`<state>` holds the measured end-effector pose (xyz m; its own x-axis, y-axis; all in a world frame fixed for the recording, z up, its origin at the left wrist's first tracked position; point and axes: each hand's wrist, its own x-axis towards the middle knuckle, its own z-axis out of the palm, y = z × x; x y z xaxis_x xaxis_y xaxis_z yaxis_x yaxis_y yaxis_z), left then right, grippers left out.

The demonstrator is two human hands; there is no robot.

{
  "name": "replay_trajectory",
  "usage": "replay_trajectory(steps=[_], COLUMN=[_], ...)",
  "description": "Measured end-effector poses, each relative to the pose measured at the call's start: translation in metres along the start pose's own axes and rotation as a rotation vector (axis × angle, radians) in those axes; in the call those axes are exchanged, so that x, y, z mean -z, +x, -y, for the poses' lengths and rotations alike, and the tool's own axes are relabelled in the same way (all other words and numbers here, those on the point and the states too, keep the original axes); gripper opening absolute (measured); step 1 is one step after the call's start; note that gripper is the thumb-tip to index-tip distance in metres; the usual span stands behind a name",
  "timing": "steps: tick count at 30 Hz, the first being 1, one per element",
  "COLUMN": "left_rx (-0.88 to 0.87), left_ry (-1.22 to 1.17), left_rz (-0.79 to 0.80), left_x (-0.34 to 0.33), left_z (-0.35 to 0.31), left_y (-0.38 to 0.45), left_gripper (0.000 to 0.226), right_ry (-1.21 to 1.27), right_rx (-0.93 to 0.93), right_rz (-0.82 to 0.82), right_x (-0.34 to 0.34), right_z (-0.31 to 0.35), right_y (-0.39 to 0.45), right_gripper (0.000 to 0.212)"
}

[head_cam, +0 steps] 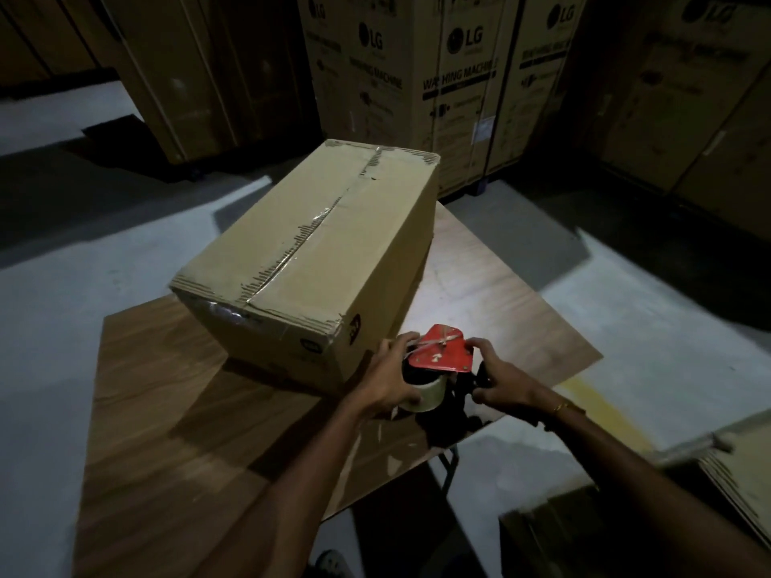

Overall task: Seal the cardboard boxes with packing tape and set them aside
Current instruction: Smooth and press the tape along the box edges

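A closed brown cardboard box (317, 252) lies on a wooden table (167, 410), its top seam covered by worn clear tape. Just right of the box's near corner is a red tape dispenser (438, 352) with a roll of clear packing tape (425, 394) under its red plate. My left hand (392, 377) grips the tape roll from the left. My right hand (500, 381) holds the dispenser's dark handle side, fingers curled around it. Both hands are close to the table's right edge.
Tall LG washing machine cartons (450, 77) stand behind the table. More large cartons (688, 98) fill the back right and back left. Flat cardboard sheets (738, 473) are stacked at the lower right. Grey concrete floor (50, 285) surrounds the table.
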<state>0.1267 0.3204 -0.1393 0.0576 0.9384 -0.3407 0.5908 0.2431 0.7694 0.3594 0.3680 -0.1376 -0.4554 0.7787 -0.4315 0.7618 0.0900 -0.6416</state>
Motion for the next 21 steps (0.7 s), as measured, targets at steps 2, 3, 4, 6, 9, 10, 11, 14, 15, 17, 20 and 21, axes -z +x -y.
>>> replay_trajectory(steps=[2,3,4,6,9,10,11,14,15,17,20,21], left_rx=[-0.003,-0.009,-0.013,-0.033,-0.066,-0.078,-0.093,-0.087,-0.054,-0.016,-0.023,-0.034], left_ry=[0.039,0.055,0.078,0.134,0.188,0.205,0.227,0.338,0.361,0.398,0.43,0.402], left_rz=[-0.024,-0.043,-0.066,-0.107,-0.129,-0.136,-0.143,-0.145,-0.147,-0.176,-0.19,-0.2], left_x=[-0.008,-0.01,-0.012,-0.015,-0.015,-0.014,-0.013,-0.012,-0.012,-0.013,-0.008,-0.004], left_z=[0.004,0.006,0.006,0.005,0.0,-0.001,-0.002,-0.004,-0.005,-0.006,-0.011,-0.016], left_y=[0.01,0.017,0.023,0.037,0.057,0.063,0.07,0.087,0.09,0.096,0.093,0.09], left_gripper=[0.095,0.093,0.092,0.09,0.09,0.091,0.091,0.094,0.095,0.097,0.085,0.075], right_ry=[-0.048,-0.071,-0.088,-0.106,-0.094,-0.091,-0.094,-0.027,0.025,-0.013,-0.239,-0.24], right_rx=[0.03,0.046,0.059,0.082,0.081,0.079,0.075,0.056,0.042,0.053,0.152,0.187], right_rz=[-0.047,-0.079,-0.115,-0.174,-0.216,-0.213,-0.206,-0.177,-0.174,-0.205,-0.328,-0.36], right_x=[-0.007,-0.009,-0.01,-0.012,-0.013,-0.014,-0.013,-0.015,-0.015,-0.012,-0.005,-0.001], right_z=[-0.01,-0.014,-0.018,-0.025,-0.029,-0.031,-0.032,-0.037,-0.036,-0.037,-0.034,-0.026], right_y=[0.007,0.009,0.012,0.017,0.023,0.026,0.028,0.032,0.033,0.034,0.039,0.039], right_gripper=[0.085,0.084,0.083,0.079,0.081,0.085,0.088,0.087,0.08,0.068,0.052,0.043])
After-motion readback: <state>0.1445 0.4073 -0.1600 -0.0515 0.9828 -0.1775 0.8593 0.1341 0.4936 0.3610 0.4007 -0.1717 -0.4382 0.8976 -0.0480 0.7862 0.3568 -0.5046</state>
